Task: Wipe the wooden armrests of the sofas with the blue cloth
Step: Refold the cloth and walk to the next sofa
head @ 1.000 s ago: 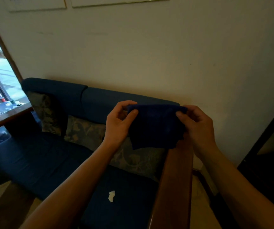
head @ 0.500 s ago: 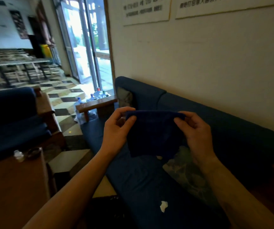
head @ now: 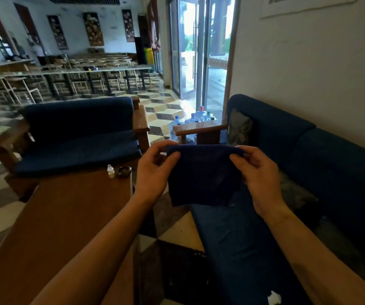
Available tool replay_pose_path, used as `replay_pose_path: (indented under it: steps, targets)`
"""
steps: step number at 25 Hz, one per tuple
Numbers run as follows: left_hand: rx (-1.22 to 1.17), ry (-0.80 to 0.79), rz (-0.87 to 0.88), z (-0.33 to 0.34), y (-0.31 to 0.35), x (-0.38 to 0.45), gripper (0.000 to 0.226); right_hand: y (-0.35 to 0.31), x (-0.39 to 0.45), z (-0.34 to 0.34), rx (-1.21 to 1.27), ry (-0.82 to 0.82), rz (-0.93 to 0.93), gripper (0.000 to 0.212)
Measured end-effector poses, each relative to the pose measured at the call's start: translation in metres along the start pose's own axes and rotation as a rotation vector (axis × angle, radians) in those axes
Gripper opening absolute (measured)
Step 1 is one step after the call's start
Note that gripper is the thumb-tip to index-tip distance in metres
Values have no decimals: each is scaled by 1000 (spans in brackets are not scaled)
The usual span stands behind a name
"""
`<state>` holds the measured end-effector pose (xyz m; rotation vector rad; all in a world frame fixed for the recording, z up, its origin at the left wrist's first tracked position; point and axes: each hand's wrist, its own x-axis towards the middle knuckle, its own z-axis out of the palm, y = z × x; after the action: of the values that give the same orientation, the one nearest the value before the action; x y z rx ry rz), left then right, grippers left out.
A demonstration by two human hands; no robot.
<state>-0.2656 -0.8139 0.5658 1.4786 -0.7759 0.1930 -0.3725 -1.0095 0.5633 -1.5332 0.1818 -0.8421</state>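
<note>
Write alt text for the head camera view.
Two hands, left hand and right hand, pinch the top corners of a dark blue cloth, held up above a blue sofa. Its wooden armrest lies beyond; a wooden table stands left.

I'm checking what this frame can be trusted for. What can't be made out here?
- Head view: the blue cloth, pinched by left hand and right hand, hides part of the long sofa's far armrest.
- Wall notices: cut off by the top edge.
- Small bottle label: too small.
</note>
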Motion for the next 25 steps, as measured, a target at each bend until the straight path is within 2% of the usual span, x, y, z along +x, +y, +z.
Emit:
replay_pose_path:
  steps: [5,15,25]
  targets:
    - [20,45,-27,-25,-23,10,28,15,24,31,11,-83,9,22]
    - [-3,117,-133,-35,-87,35,27,72,70,61,-22,-123,52,23]
    - [36,204,-244,-9,-170,136,27,150,200,71,-24,-188,94,15]
